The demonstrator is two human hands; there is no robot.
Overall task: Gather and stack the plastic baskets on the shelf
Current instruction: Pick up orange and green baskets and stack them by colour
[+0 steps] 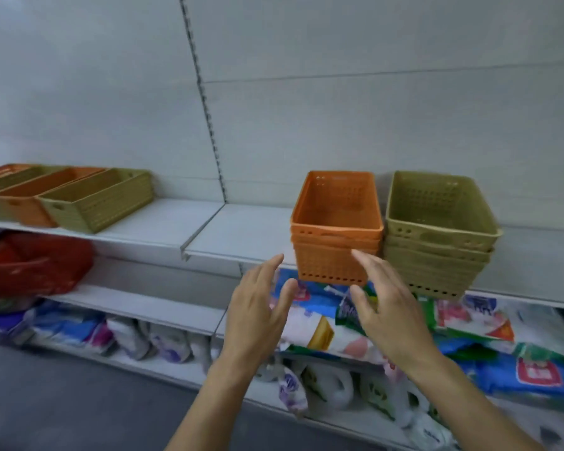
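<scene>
I see both hands empty with fingers spread — left hand point(258, 315) and right hand point(385, 307) just short of the orange basket stack point(336, 229) on the shelf point(241, 236) — beside the olive stack point(437, 236).

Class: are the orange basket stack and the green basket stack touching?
Apart. The head view shows a strip of white wall between the orange basket stack and the green basket stack.
</scene>
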